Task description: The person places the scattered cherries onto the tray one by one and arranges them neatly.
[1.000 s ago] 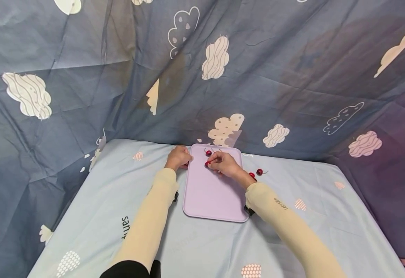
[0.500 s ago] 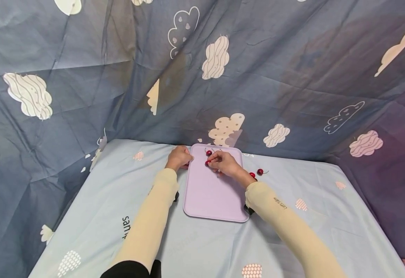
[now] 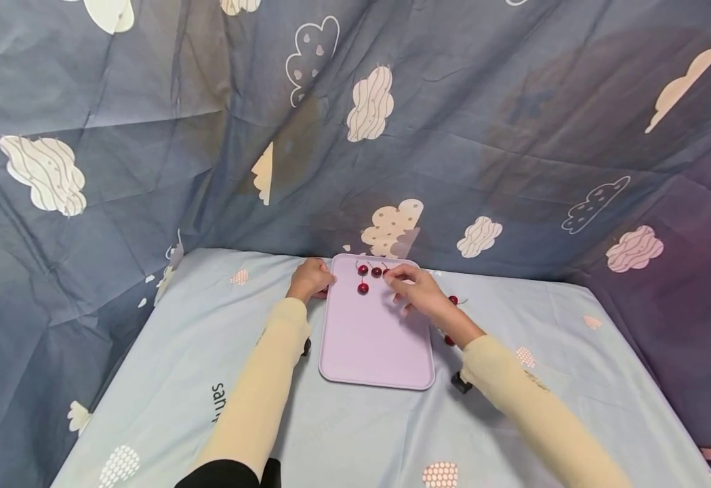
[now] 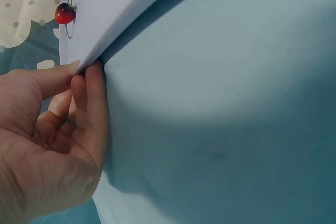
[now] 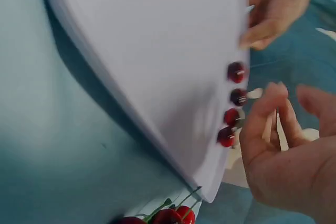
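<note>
A pale lilac tray [image 3: 376, 346] lies on the cloth, its left rim pinched between thumb and fingers of my left hand [image 3: 311, 278]. That pinch also shows in the left wrist view, where the left hand [image 4: 58, 124] is at the tray edge. Several red cherries [image 5: 236, 72] sit near the tray's far end; in the head view one cherry [image 3: 363, 289] lies just in front of the row. Over the tray's right side hovers my right hand [image 3: 419, 291], partly covering a cherry. In the right wrist view, the right hand [image 5: 286, 145] has a gap between thumb and fingertips, holding nothing.
Right of the tray, a cherry [image 3: 453, 299] and another cherry [image 3: 449, 340] lie on the light blue cloth [image 3: 343, 434]. Stemmed cherries [image 5: 168, 216] show at the bottom of the right wrist view. A dark cloud-print curtain [image 3: 306, 224] hangs behind.
My right hand has let go of the front cherry and moved right, uncovering more of the cherries on the tray. The left hand keeps its grip on the rim.
</note>
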Motion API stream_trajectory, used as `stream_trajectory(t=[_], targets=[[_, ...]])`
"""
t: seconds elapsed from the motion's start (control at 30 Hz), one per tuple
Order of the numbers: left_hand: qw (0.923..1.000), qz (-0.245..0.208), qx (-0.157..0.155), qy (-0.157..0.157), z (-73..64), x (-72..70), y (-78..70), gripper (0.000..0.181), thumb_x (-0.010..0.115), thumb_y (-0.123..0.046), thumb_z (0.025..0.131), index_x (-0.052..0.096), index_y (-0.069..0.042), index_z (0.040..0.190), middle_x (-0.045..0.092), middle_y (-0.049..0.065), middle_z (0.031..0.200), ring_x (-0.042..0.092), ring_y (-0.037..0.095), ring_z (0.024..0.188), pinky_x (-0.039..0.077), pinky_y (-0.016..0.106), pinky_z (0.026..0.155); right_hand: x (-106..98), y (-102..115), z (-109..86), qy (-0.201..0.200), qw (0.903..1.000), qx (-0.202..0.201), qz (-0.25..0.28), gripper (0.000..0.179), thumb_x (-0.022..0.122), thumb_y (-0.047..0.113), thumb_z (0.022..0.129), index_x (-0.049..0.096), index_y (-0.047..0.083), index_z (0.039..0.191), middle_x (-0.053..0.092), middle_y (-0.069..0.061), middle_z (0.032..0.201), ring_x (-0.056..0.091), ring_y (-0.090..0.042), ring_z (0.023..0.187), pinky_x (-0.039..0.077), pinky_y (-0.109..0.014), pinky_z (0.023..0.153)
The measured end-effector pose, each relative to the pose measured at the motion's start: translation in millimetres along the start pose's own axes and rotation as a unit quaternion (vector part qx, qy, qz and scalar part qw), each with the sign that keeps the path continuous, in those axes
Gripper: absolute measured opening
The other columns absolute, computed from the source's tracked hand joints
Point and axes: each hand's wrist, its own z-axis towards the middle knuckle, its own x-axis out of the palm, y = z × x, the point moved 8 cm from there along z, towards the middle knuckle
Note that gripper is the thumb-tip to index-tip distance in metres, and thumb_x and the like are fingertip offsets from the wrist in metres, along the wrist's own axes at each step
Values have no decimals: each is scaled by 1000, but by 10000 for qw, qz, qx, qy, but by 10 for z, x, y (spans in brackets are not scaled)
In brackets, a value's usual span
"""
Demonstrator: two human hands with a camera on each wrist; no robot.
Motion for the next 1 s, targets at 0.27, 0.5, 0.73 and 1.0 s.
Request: stream_trajectory(t=[0.27,0.5,0.73,1.0], targets=[[9999,-92,-57,26,-9,7,-17,26,69,-17,98,53,-13,78,59,3,76,62,16,67,56,24,61,-415,-59,-624,-102,9905,522,1270,34,59,38,109,63,12,130,69,6,119,64,-7,74,51,-19,57],[9999,-46,-88,118,-17,17,2,25,69,-18,98,54,-13,79,61,3,77,64,14,65,54,22,59,-760,-369,-917,-444,9861,565,1500,39,67,33,105,62,10,137,70,9,118,64,-8,76,53,-21,60],[9995,-168,-186,172,0,9,29,25,71,-17,98,54,-13,80,61,4,78,63,14,66,58,23,62,-957,-791,-1119,-966,9723,1041,1859,42,64,14,105,58,12,147,69,12,115,63,-3,77,55,-18,62],[9992,-289,-180,189,-1,32,17,26,72,-15,98,54,-13,78,61,4,78,63,13,65,61,24,64,-1004,-1065,-1139,-1242,9702,1187,1707,47,66,12,104,56,11,150,72,14,107,63,0,71,56,-19,59]])
